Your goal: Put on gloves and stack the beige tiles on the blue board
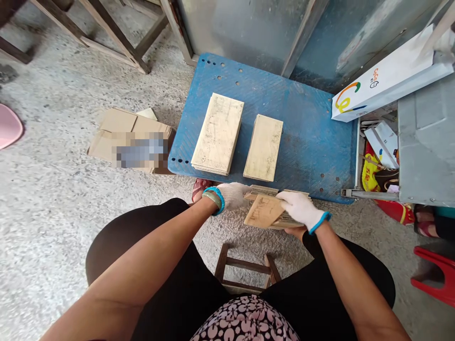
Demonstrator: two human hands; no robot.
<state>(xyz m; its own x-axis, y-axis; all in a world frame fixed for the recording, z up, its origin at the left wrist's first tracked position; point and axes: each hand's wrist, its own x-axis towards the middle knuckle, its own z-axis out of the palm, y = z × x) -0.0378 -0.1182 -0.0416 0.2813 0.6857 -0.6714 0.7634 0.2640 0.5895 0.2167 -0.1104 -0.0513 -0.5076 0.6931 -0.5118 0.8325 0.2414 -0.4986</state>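
My left hand [233,195], in a white knit glove with a blue cuff, has its fingers closed at the left edge of a thin brown panel. My right hand [302,208], gloved the same way, grips the upper right of that thin brown panel [263,211], which is tilted and shows darker marks. Beneath and behind it are stacked thin boards [289,220] near the table's front edge, partly covered by the panel and my right hand. Farther back, a taller stack of pale rectangular boards [218,132] lies beside a second pale stack [263,147].
Both pale stacks rest on a blue table [305,128]. A cardboard box [106,132] lies on the floor to its left. At the right stand a white paper bag [387,71], a grey metal cabinet [426,151] and a red stool [435,274]. A wooden stool [247,266] is between my legs.
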